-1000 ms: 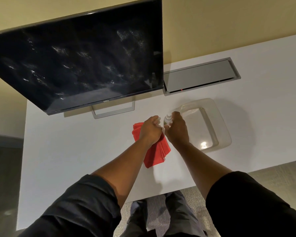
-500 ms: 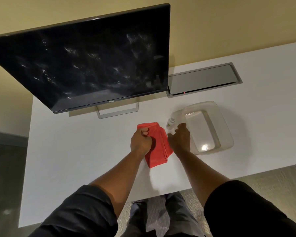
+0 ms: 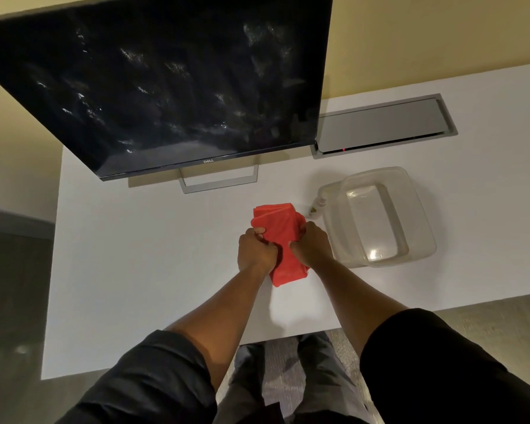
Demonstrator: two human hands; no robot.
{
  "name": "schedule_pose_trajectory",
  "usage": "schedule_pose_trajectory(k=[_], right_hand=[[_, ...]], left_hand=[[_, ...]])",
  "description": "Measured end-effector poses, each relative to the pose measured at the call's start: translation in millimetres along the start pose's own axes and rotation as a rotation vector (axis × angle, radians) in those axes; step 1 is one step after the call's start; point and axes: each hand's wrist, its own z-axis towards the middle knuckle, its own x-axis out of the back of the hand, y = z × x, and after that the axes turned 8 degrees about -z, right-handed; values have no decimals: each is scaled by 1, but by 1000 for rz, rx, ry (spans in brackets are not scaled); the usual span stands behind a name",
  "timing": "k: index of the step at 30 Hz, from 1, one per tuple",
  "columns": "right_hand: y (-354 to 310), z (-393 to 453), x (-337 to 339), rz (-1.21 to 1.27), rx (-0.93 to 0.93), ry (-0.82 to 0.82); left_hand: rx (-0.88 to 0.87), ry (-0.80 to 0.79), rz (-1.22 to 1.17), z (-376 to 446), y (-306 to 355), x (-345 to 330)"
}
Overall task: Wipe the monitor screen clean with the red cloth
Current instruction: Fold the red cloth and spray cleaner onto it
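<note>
The black monitor [image 3: 172, 87] stands at the back left of the white desk [image 3: 141, 255], its dark screen covered in pale smudges and streaks. A folded red cloth [image 3: 280, 231] lies on the desk in front of the monitor's stand. My left hand [image 3: 255, 250] grips the cloth's left side, and my right hand [image 3: 312, 244] grips its right side. Both hands pinch the fabric near its middle; the cloth's far end and near end stick out past them.
A small white spray bottle [image 3: 317, 207] stands just right of the cloth, against a clear plastic tub [image 3: 377, 217]. A grey cable hatch [image 3: 383, 125] is set into the desk behind the tub. The desk's front edge runs just below my forearms.
My right hand let go of the spray bottle, which now stands beside the tub, and moved onto the cloth. Both hands now grip the cloth.
</note>
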Motion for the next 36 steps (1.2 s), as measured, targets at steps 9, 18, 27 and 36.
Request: schedule_pose_trajectory(k=[9,18,27,36], right_hand=[[-17,0,-2,183,28,-169],[-53,-25,8,419,83,-321],[-105,-62,24,704,179,-468],[-148,-75,9,536,208,-130]], left_hand=[[50,-109,-71,3,-3,3],[-22,-57,-269,1,3,47],[145,-460,-780,-2,7,113],[67,-371,-842,6,5,157]])
